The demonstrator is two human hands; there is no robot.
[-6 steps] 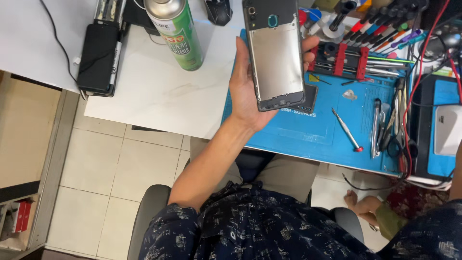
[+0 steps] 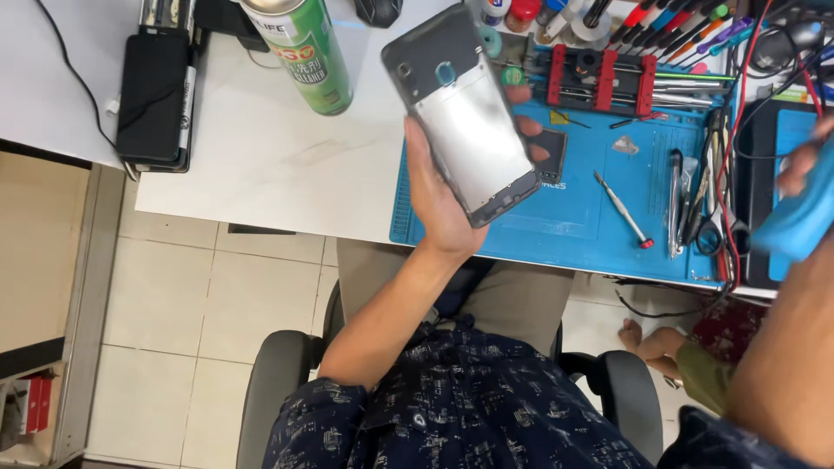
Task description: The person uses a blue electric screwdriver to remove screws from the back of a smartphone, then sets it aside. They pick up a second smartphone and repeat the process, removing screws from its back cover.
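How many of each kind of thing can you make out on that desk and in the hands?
Opened phones, left hand holding one: 1
Green spray cans: 1
Black devices at the desk edge: 1
Blue work mats: 1
Loose screwdrivers: 1
Red-and-black clamps: 1
Blue objects at the right hand: 1
Total: 7

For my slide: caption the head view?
Left hand holds an opened phone above a blue mat.

left hand [image 2: 447,204] raised, grip closed, right hand [image 2: 804,169] blurred

Phone [image 2: 469,113] over mat [image 2: 599,234] edge; spray can [image 2: 300,52] left, screwdriver [image 2: 624,209] right.
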